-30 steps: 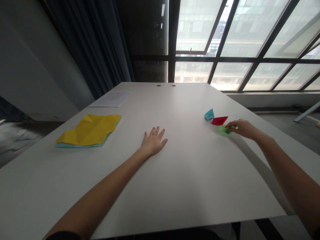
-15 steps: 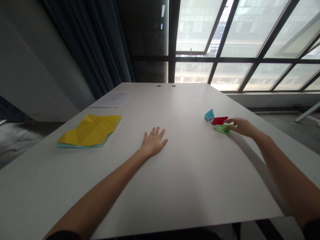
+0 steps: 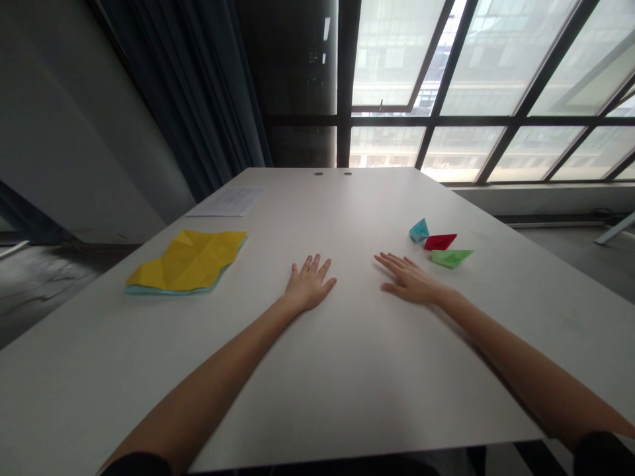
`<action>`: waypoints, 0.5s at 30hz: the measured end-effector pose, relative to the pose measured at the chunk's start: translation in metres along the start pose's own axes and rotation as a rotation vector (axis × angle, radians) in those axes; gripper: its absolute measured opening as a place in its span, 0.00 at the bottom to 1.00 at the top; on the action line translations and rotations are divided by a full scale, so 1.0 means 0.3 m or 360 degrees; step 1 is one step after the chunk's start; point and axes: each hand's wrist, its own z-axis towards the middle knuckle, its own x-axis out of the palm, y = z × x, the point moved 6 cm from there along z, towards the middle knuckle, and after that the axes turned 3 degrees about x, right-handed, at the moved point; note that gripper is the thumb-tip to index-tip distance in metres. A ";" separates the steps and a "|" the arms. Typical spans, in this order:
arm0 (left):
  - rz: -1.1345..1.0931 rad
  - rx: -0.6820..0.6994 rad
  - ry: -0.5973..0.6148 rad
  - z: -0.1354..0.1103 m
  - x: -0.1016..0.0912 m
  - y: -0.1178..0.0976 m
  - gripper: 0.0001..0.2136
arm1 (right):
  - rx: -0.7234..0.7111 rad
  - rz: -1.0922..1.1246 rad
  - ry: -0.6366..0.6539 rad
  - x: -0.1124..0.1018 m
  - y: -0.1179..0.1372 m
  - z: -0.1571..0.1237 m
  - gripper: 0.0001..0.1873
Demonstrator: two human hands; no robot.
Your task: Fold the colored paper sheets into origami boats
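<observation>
My left hand (image 3: 308, 285) lies flat on the white table (image 3: 347, 370), fingers spread, holding nothing. My right hand (image 3: 407, 279) rests flat beside it, fingers stretched out and empty. Just right of and beyond my right hand stand three folded paper boats in a row: a green one (image 3: 450, 257) nearest, a red one (image 3: 439, 241) behind it, and a blue one (image 3: 419, 230) farthest. None of them is touched.
A stack of creased paper sheets, yellow on top (image 3: 191, 260) with a blue sheet under it, lies at the left. A white printed sheet (image 3: 229, 200) lies at the far left. Large windows (image 3: 476, 79) and a dark curtain (image 3: 198, 99) stand beyond the table.
My right hand let go of the green boat and moved left to rest flat by my left hand. The green boat stays beside the red one. The view shifted slightly.
</observation>
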 end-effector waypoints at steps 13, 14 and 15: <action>0.0262 -0.0608 -0.0178 -0.046 -0.247 0.379 0.21 | 0.0050 -0.0024 0.0060 0.040 0.013 -0.019 0.32; 0.0305 -0.0814 -0.0163 -0.073 -0.260 0.461 0.21 | 0.0054 -0.0024 0.0057 0.039 0.013 -0.020 0.32; 0.0325 -0.0998 -0.0144 -0.101 -0.267 0.539 0.21 | 0.0059 -0.0024 0.0055 0.039 0.013 -0.020 0.32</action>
